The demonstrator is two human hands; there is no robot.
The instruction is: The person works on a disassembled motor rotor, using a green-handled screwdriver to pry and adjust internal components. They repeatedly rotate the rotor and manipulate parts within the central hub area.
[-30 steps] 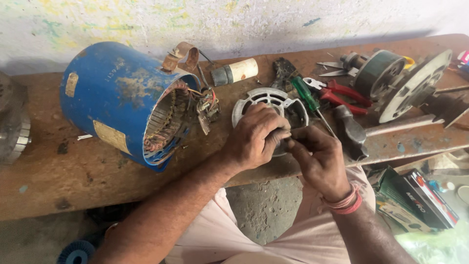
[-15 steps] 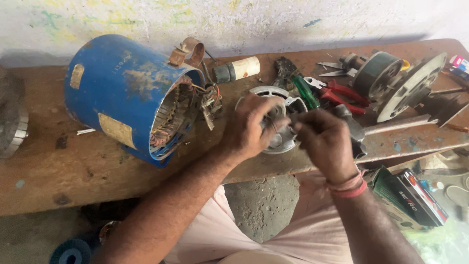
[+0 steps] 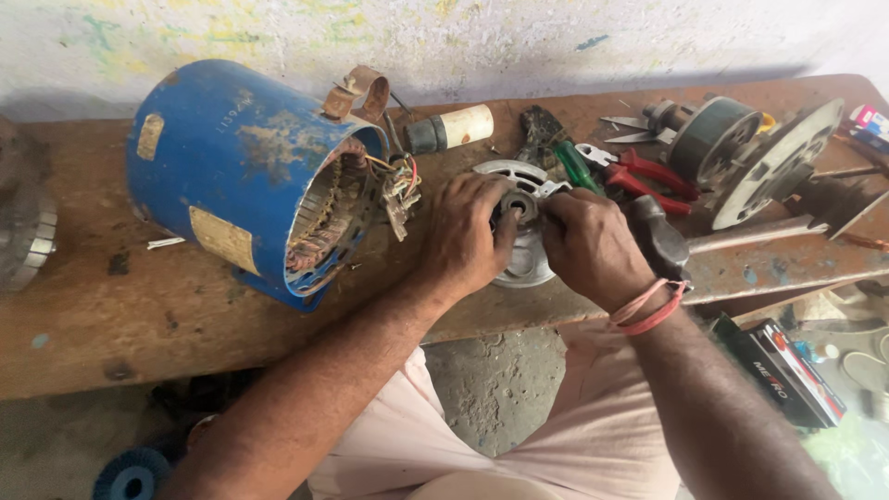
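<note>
Motor end cover (image 3: 519, 264), grey metal, flat on the wooden bench (image 3: 111, 324).
Left hand (image 3: 468, 236) fingers curl over its rim; right hand (image 3: 588, 245) fingertips pinch at its hub.

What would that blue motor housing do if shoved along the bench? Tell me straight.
The blue motor housing lies on its rounded side, so a sideways shove would probably roll it. Its packed copper windings suggest it is heavy and hard to slide. The loose wires at its mouth look floppy and could snag near the left hand.
</note>
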